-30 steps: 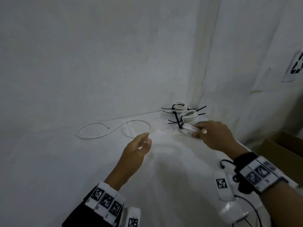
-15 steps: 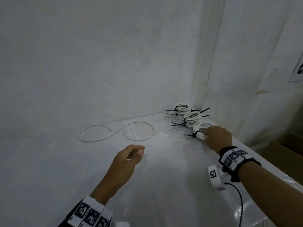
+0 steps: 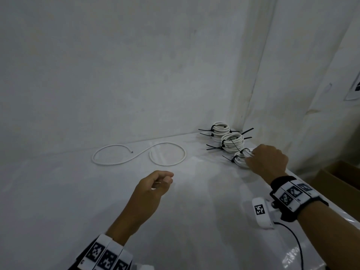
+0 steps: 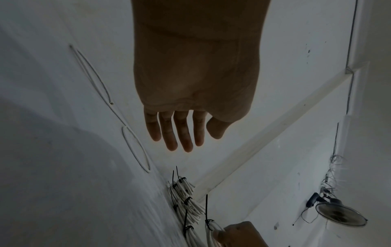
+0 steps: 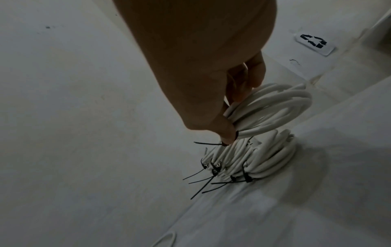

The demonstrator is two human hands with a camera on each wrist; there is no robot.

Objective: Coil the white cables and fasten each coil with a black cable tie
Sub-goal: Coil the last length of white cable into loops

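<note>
At the right of the head view the right hand [image 3: 267, 162] grips a tied white cable coil [image 3: 240, 159], thumb and curled fingers pinching its near edge; the right wrist view shows the thumb [image 5: 227, 133] pressed on the coil's strands right at its black cable tie [image 5: 208, 143], with the coil tilted up on edge against the stack below. Just beyond it, toward the corner where the two walls meet, two more tied coils [image 3: 227, 138] lie touching one another, the black tails of their ties sticking out to left and right. The left hand [image 3: 153, 187] hangs above the white table [image 3: 58, 201] in the lower middle of the frame, holding nothing; its fingers [image 4: 180, 132] are loosely extended and close together in the left wrist view (the head view shows them a little curled toward the thumb). A loose white cable [image 3: 139, 156] lies flat on the table in an S of two open loops, left of centre, well apart from both hands. A brown cardboard box [image 3: 342, 178] shows at the right edge, and a small fan [image 4: 338, 213] sits at the lower right of the left wrist view.
</note>
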